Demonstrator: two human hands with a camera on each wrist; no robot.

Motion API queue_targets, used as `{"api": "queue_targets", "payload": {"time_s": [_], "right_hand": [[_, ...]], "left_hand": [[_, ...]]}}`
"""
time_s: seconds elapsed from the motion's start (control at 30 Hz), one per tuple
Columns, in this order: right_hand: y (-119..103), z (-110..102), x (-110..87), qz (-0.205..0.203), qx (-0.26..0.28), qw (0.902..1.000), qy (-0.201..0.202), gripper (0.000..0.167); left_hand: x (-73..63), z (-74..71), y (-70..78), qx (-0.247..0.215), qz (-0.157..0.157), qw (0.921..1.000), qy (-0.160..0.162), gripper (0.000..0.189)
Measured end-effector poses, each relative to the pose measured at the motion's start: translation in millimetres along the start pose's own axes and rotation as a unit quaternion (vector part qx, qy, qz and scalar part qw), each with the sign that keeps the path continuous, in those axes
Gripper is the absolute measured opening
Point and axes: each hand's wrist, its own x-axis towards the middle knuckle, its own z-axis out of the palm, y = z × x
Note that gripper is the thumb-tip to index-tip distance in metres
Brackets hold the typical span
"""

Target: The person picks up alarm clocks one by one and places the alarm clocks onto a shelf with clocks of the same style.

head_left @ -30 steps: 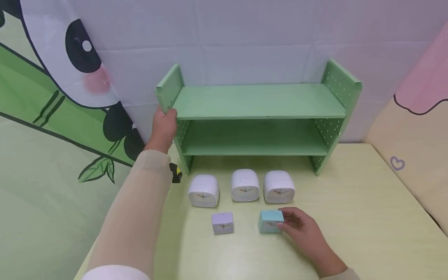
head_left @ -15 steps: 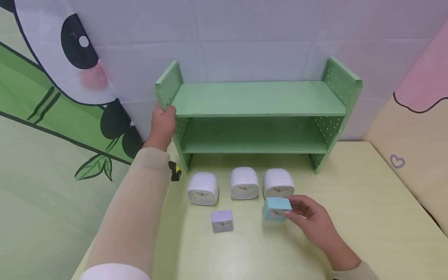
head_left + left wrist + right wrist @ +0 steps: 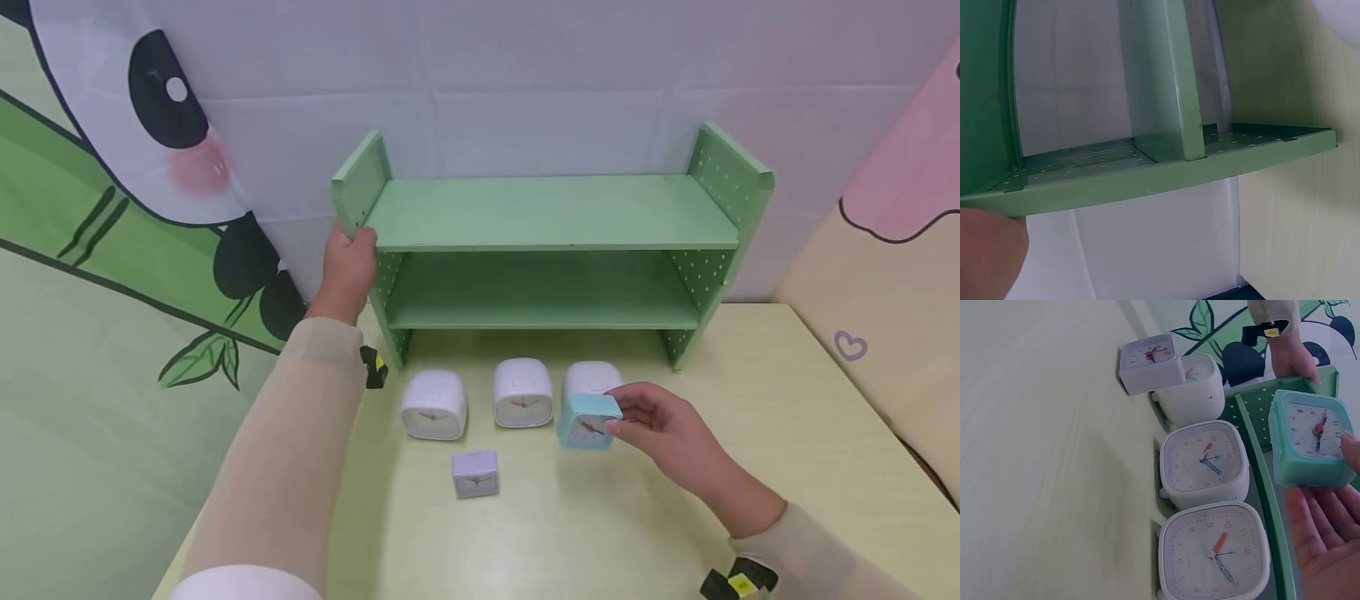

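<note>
A pale wood-grain table [image 3: 795,417] stands before a creased lilac backdrop [image 3: 555,83], beside a green cartoon-printed wall [image 3: 90,375].

Shelf unit [image 3: 555,212] stands at back of table [image 3: 750,450], hanging cloth [image 3: 540,100] behind. Before it, on table, alarm clocks in a row: left clock [image 3: 434,405], middle clock [image 3: 522,393], right clock [image 3: 592,377]. Front clock [image 3: 476,474] sits before the left–middle gap. Held clock [image 3: 589,422] is above table, before right clock (partly hiding it), right hand [image 3: 671,437] at its right. Left hand [image 3: 347,273] at unit's left side.

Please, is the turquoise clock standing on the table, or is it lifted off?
Lifted off: the right wrist view shows the turquoise clock in the right hand, apart from the table.
</note>
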Motion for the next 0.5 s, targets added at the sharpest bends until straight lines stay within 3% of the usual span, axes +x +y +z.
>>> {"api": "queue_targets", "payload": {"time_s": [0.27,0.5], "right_hand": [[-34.7,-6.7,20.9,0.01,-0.061,0.9977,-0.028,0.036],[-73.7,-27.1,48.6,-0.001,-0.122,0.9925,-0.011,0.037]], "left_hand": [[-2.5,1.8,2.1,0.001,0.008,1.0,0.001,0.05],[-1.4,0.6,1.8,0.002,0.002,1.0,0.004,0.051]]}}
